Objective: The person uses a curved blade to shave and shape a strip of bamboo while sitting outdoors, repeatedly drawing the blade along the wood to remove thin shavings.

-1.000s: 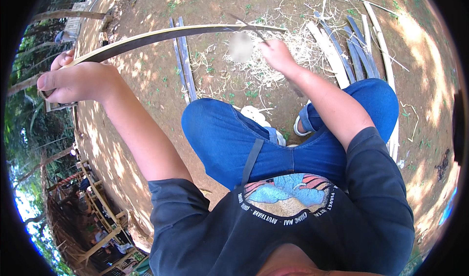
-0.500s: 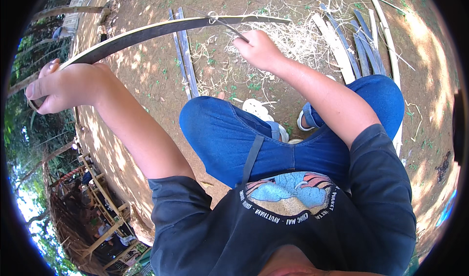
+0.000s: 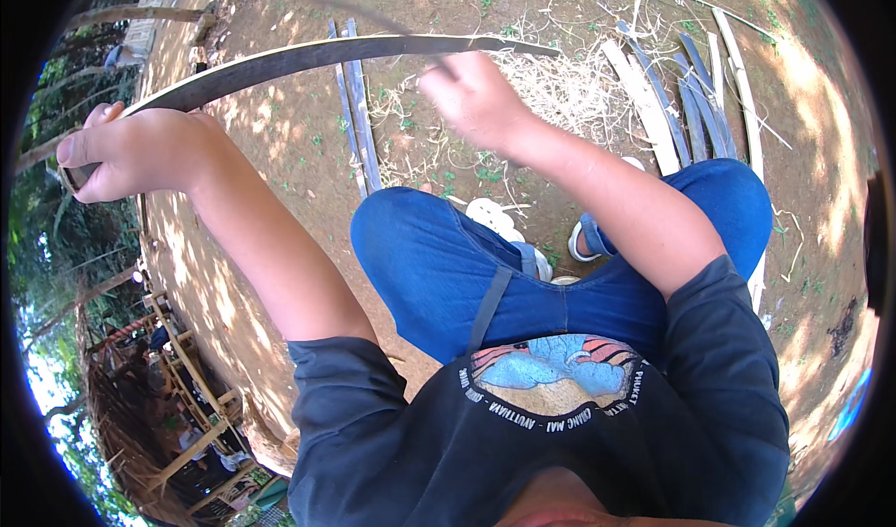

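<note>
My left hand is wrapped round the near end of a long, curved strip, apparently split bamboo, dark on its broad side and pale along the edge. The strip reaches out to the right in front of me, its far end over a heap of shavings. In my closed right hand is a thin knife, smeared by motion, its blade pointing to the far left across the strip. Whether the blade touches the strip I cannot tell.
Pale curled shavings cover the ground ahead. Several dark and pale strips lie to the right, and two dark strips lie beyond my left knee. Both my knees are bent. At lower left is a thatched shelter.
My right hand and the knife have shifted left and nearer to me. A pale curl that stood on the strip by the blade no longer shows there. My left hand has risen slightly in the picture.
</note>
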Demonstrator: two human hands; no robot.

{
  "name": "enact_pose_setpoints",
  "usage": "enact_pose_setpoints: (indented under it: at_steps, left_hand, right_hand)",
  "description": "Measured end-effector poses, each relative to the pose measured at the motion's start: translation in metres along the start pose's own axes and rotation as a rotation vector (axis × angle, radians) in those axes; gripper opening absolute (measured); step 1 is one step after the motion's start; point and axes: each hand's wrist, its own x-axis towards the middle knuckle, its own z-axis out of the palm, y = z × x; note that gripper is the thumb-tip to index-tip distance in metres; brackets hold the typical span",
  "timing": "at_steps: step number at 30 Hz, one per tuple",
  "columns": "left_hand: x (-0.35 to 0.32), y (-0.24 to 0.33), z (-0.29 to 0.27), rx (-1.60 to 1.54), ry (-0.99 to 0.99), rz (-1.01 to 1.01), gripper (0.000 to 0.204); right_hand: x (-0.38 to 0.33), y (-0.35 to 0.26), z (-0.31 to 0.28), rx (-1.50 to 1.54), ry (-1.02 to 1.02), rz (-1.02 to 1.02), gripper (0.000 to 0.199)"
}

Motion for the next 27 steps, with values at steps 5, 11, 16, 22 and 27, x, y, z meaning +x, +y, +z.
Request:
enact_pose_setpoints:
  at_steps: [5,11,16,22,27]
  left_hand:
    - [0.003,-0.005,-0.003,0.018,-0.020,0.049,0.046]
    - [-0.002,0.002,0.006,0.038,0.020,-0.012,0.049]
    - [0.003,-0.002,0.002,0.021,-0.035,0.022,0.048]
    - [0.004,-0.005,0.005,0.020,-0.012,0.058,0.048]
    - [0.011,-0.013,0.005,0.015,-0.007,0.085,0.046]
  right_hand:
    - [-0.007,-0.036,0.016,-0.041,-0.175,-0.051,0.039]
    - [-0.007,0.133,-0.060,-0.432,0.041,0.435,0.044]
    - [-0.027,0.153,-0.094,-0.463,0.173,0.551,0.044]
    - [-0.002,0.017,0.001,-0.085,-0.060,0.082,0.039]
    - [-0.002,0.028,0.001,-0.108,-0.110,0.091,0.040]
